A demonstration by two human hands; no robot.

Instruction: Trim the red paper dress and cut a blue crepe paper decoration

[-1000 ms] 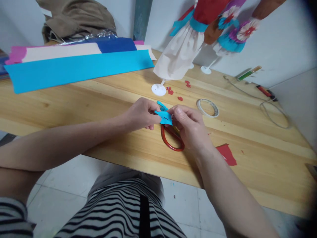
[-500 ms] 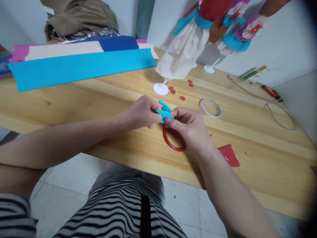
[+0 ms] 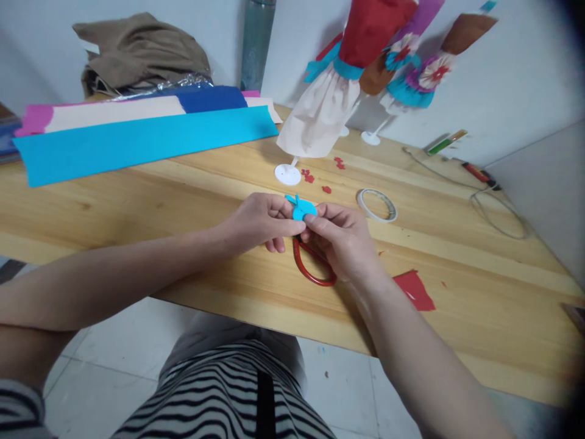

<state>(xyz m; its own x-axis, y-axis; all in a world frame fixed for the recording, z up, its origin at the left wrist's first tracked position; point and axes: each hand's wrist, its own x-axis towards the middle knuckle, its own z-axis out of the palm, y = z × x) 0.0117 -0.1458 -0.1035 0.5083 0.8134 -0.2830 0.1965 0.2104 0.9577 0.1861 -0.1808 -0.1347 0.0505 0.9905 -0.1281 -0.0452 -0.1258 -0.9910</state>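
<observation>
The small blue piece is held up just above the wooden table, between the two hands. It has a broad, rounded face turned toward the camera, with narrow strips sticking out at its upper left. The right hand has its fingers closed, the thumb pressing on the piece's lower right edge against the fingers behind. The left hand is partly curled, thumb stretched along the lower left edge and fingertips near the strips; whether it pinches the piece, I cannot tell.

Half a second ago the piece looked narrower and more folded, its strips fanning above it; now more of the face shows, and the left thumb reaches further under it.

Below the hands lies a red loop handle, partly hidden by the right hand. Beyond the hands are red scraps and the round white base of a stand bearing a small dress. A tape roll and red paper lie farther right.
</observation>
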